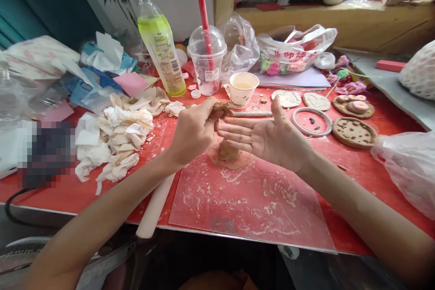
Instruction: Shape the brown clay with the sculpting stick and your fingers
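My left hand [192, 131] is closed, its thumb and fingers pinching a rough brown lump of clay [222, 108]. Beside it my right hand [268, 138] is open, palm up and fingers stretched out, with the fingertips close to the left hand. I cannot tell if the two hands touch. Below them, a brown mound of clay [228, 152] sits on a flat, paler clay piece [212, 156], partly hidden by the right fingers. Both lie on a clear plastic mat [251, 208] strewn with clay crumbs.
A rolling pin [154, 210] overhangs the front edge, left of the mat. Crumpled tissues [117, 138] lie left. Behind stand a bottle [161, 50], a lidded cup [206, 61] and a paper cup [244, 88]. A white ring [311, 122] and clay discs [355, 132] lie right.
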